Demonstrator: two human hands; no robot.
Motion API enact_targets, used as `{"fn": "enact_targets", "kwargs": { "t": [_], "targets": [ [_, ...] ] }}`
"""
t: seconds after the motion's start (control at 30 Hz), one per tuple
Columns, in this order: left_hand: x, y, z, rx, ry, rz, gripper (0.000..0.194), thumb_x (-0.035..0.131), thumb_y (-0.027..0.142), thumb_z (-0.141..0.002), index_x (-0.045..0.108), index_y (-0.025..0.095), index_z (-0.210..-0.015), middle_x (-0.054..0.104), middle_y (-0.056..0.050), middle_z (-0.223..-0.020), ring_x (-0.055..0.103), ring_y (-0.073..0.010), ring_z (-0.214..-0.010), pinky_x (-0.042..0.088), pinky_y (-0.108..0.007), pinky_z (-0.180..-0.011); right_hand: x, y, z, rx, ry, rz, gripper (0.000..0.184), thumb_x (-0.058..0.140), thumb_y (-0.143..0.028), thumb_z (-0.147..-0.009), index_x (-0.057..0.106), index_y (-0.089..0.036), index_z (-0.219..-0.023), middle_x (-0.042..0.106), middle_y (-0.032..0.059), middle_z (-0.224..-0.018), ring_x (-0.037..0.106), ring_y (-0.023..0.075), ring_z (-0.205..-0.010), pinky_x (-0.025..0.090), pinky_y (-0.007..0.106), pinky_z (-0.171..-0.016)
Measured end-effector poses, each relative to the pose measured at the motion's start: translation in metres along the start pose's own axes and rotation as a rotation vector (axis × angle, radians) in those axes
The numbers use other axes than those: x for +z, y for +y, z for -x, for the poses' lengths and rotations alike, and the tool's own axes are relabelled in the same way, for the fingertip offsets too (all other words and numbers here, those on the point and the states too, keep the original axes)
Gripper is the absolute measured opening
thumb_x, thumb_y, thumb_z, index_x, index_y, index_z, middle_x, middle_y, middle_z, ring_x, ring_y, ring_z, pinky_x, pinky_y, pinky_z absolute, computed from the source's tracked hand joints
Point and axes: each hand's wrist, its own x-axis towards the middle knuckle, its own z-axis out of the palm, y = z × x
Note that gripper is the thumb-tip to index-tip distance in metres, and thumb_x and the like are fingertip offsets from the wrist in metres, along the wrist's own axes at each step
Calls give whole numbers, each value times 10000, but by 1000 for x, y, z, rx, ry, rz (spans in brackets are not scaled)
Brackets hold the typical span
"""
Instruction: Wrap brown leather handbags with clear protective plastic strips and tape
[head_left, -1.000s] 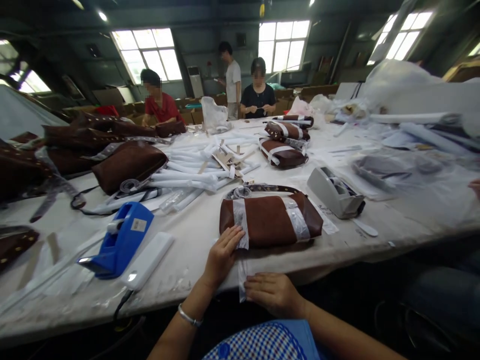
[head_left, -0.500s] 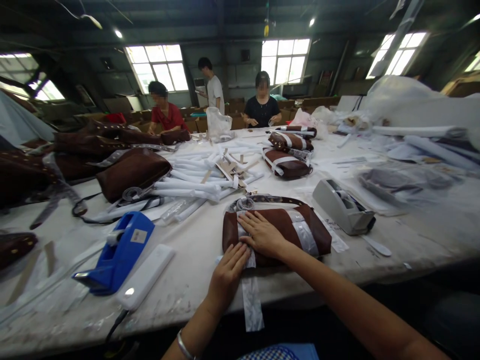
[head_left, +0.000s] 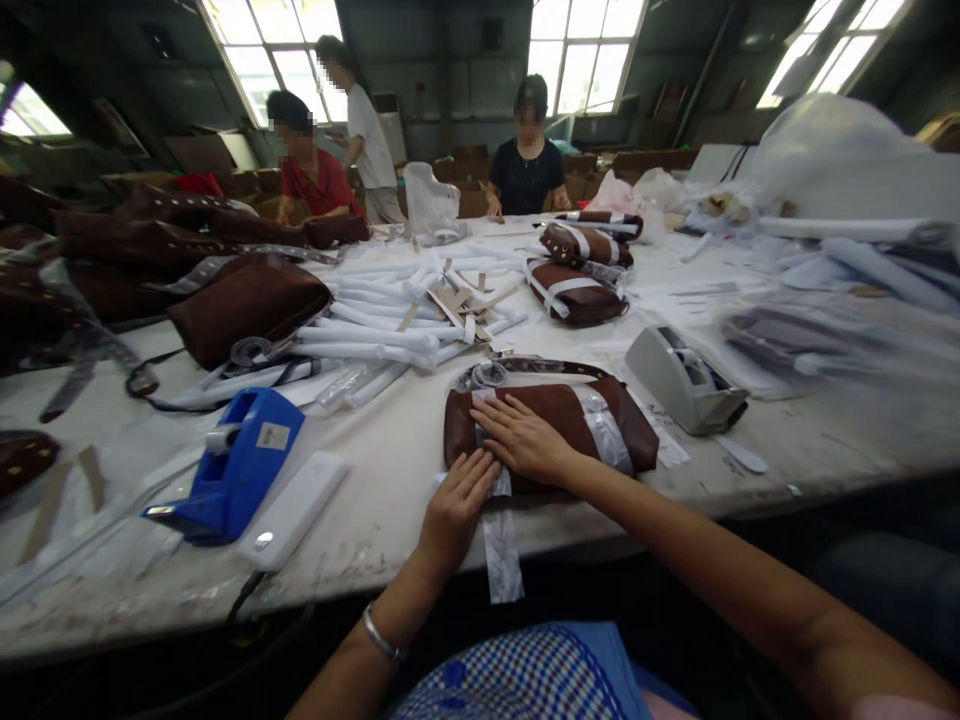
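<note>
step: smoothing tape strip (head_left: 501, 540) over brown bag (head_left: 551, 425) at near bench (head_left: 390, 470) edge | left hand (head_left: 454, 508), right hand (head_left: 525, 440) both flat, spread, pinching nothing | next: probably tucking the dangling end under

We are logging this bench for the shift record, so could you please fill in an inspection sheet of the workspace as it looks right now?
Surface: long white table, scuffed and stained along the near edge.
Job's things: brown bag lying flat, banded with clear strips; one clear strip hangs over the table edge.
Clutter: blue tape dispenser, grey tape dispenser, white paper rolls, more brown bags.
Grippers: left hand and right hand flat on the bag, pressing the strip.
Cables: black cord at the near edge.
Surroundings: three people at the far end, windows behind.
</note>
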Motion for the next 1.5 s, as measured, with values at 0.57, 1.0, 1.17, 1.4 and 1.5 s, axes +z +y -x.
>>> {"fn": "enact_targets", "kwargs": {
  "t": [0.57, 1.0, 1.17, 1.4, 1.5],
  "targets": [
    [-2, 1, -1, -74, -36, 84, 557, 462, 62, -956, 364, 163, -1494, 574, -130, -1406, 502, -224, -1341, 446, -461, -1127, -6, -39, 54, -108, 378, -174, 180, 598, -156, -928, 723, -227, -1036, 739, 38, -922, 660, 168, -885, 555, 327, -829],
    [-3, 2, -2, -110, -31, 100, 666, 367, -38, -902, 308, 182, -1528, 530, -123, -1452, 406, -228, -1411, 457, -443, -1120, -4, -49, 74, -239, 344, -126, 202, 579, -129, -936, 700, -213, -1075, 758, 25, -937, 669, 157, -889, 539, 354, -886],
    [-4, -1, -1, -134, -94, 172, 699, 403, -39, -864, 327, 195, -1518, 535, -97, -1453, 442, -212, -1389, 401, -471, -1160, 2, -46, 79, -280, 313, 4, 175, 578, -147, -947, 691, -178, -1077, 764, 33, -959, 670, 164, -900, 530, 330, -817],
    [-40, -4, -17, -152, -287, 436, 609, 576, 106, -832, 477, 217, -1424, 468, -110, -1505, 415, -268, -1407, 366, -514, -1171, 8, -41, 76, -303, 284, 139, 184, 531, -142, -971, 701, -171, -1032, 765, 42, -942, 669, 155, -890, 505, 311, -777],
    [-39, -3, -18, -218, -210, 401, 437, 629, 209, -884, 575, 228, -1317, 516, -110, -1462, 463, -264, -1370, 439, -478, -1125, 11, -41, 76, -298, 297, 137, 164, 548, -146, -964, 703, -170, -1013, 764, 37, -934, 667, 159, -887, 496, 317, -775]
  ]
}}
